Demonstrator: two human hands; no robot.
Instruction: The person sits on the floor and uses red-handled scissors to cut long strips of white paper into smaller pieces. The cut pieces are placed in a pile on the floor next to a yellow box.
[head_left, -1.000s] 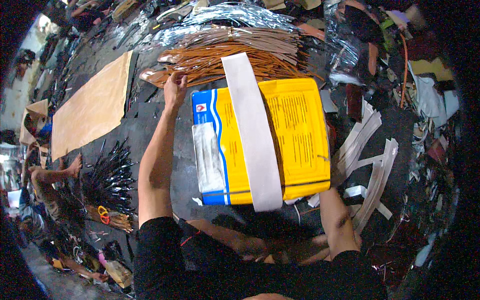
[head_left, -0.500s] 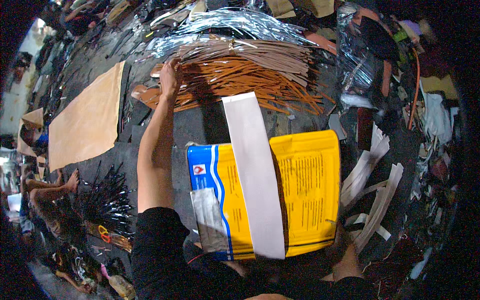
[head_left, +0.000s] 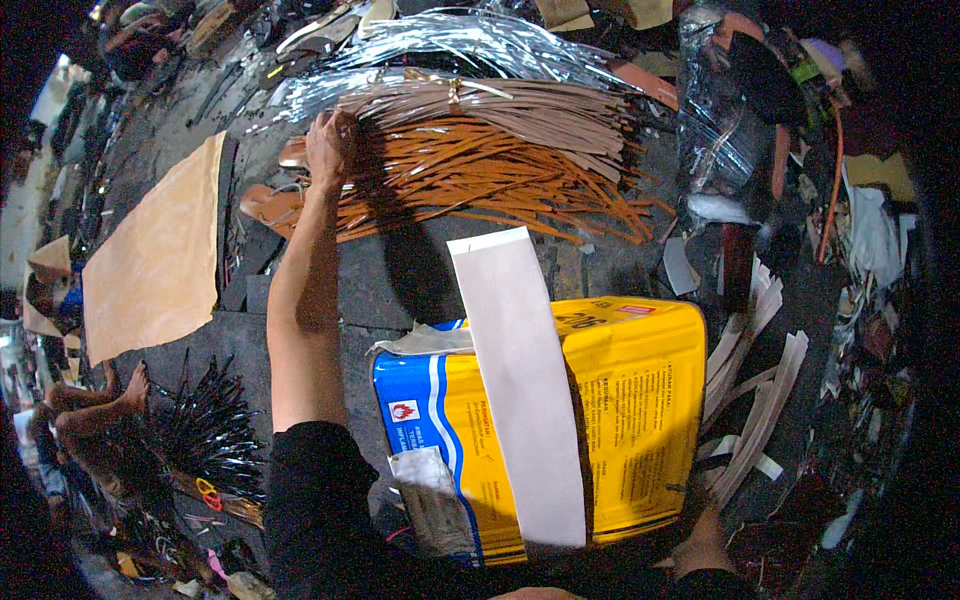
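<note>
Head view: we are reaching our left hand (head_left: 328,148) out to the orange strips (head_left: 480,180), well beyond the can (head_left: 545,425). Fingers are curling down onto the left end of the strip pile, touching it; we cannot tell whether they are pinching a strip or just pressing. The arm is stretching straight from the black sleeve (head_left: 320,500) just left of the can.

Our right hand (head_left: 700,545) is sitting at the near right corner of the can, touching its edge. Mostly dark there, so we cannot tell if fingers are spread or closed.

The can is yellow and blue, rectangular, lying flat in front of us. A white strip (head_left: 525,390) is lying lengthwise across the top of the can, its far end sticking out past the can's far edge. Grey tape (head_left: 432,495) is sticking on the can's blue left side.

Tan strips (head_left: 540,105) are lying just beyond the orange ones, farther from the can. Pale strips (head_left: 755,400) are fanning out just right of the can. A brown sheet (head_left: 155,255) is lying far left of the can. Another person's bare foot (head_left: 130,390) is showing below that sheet, well left of the can.
</note>
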